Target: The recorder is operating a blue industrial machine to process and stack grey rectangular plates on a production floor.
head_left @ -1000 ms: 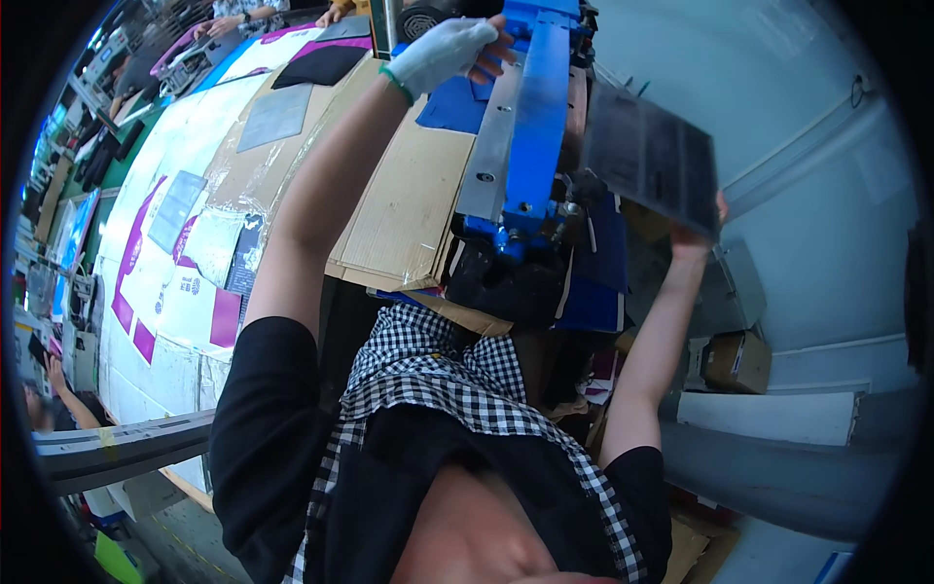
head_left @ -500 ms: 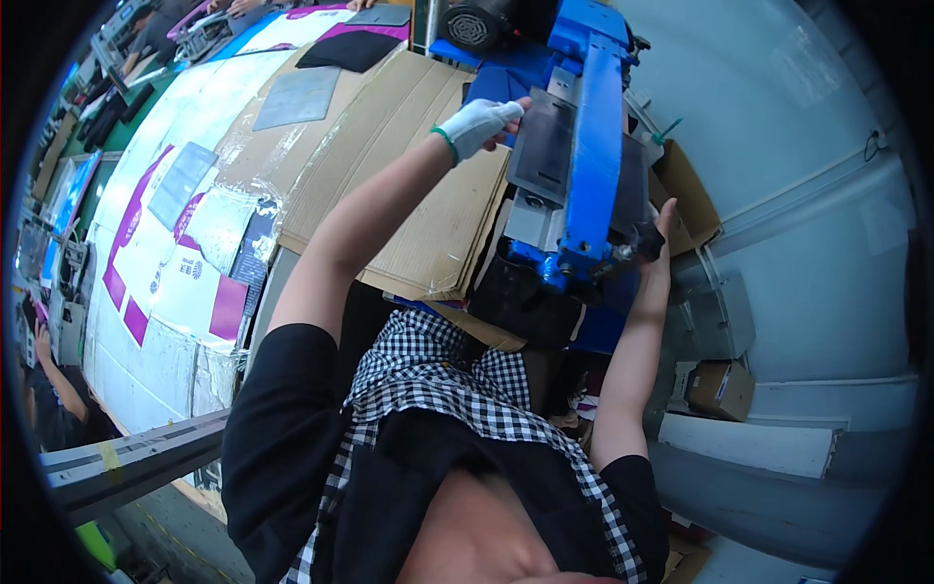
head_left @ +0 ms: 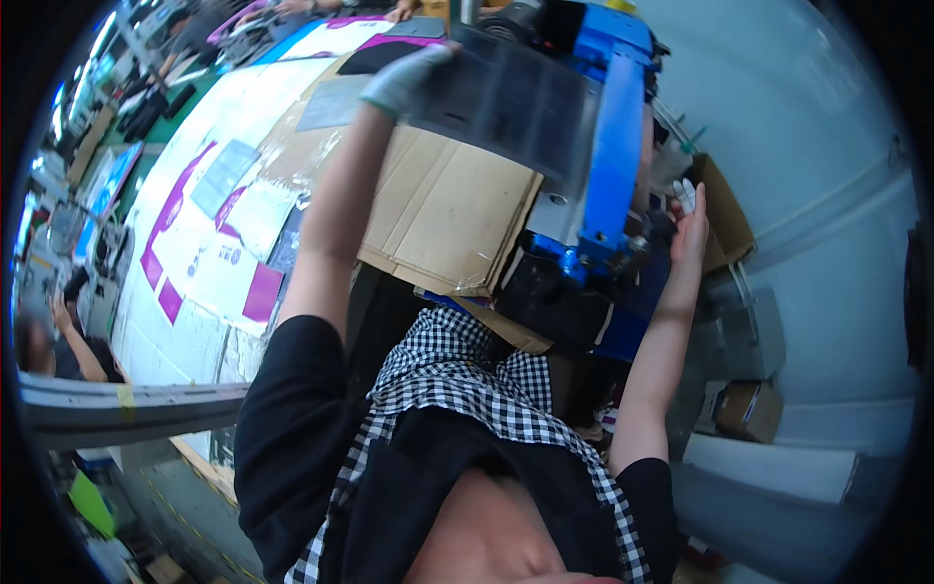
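Left hand, gloved, grips one edge of a dark sheet and holds it in the air just left of the blue machine; its fingers are curled on the edge, though the sheet hides how tightly. Right hand, bare, rests spread and flat on the machine's right side, fingers up, pinching nothing. The sheet is tilted, its far edge over the machine's top, its lower corner near the grey plate at the machine's front. Flattened cardboard lies on the worktop left of the machine, under the raised arm. A brown box sits right of the machine, a smaller one below it.

Step in hand, as I judge it: carrying the sheet at the machine, one-handed.

To do it well:
- hold the sheet by the edge only, since its face looks glossy and would mark
- keep it level; gripped at one edge, the free end would sag or swing into the blue arm
- bring the right hand off the machine onto the opposite edge for a two-point hold
- keep the fingers clear of the gap under the blue arm
- keep the lower corner clear of the cardboard, which could snag it
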Demonstrator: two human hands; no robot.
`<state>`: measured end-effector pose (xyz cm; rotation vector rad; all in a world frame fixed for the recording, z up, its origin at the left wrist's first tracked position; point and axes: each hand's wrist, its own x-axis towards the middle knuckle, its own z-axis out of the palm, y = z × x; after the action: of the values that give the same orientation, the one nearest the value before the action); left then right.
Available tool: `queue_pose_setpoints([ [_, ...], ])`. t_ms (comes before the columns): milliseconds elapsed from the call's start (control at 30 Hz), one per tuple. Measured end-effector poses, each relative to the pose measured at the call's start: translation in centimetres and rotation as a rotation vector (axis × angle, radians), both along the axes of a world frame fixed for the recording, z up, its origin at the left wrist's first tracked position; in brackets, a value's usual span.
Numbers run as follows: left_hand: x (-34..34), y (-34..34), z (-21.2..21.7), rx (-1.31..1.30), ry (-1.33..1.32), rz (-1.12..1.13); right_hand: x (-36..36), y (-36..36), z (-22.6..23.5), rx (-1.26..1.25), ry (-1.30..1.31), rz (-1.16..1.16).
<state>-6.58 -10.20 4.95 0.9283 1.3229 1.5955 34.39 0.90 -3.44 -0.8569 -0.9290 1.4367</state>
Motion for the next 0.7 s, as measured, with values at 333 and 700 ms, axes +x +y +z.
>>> queue_pose_setpoints([
  [333,12.5,1.5,9.0,-0.166,-0.498,-0.544,-1.0,-5.9,8.7,0.283,0.195,-0.015],
  [700,10.3,6.8,3.7,0.288,-0.158,-1.003,10.1,-1.0,4.6,0.177,0.350,0.074],
])
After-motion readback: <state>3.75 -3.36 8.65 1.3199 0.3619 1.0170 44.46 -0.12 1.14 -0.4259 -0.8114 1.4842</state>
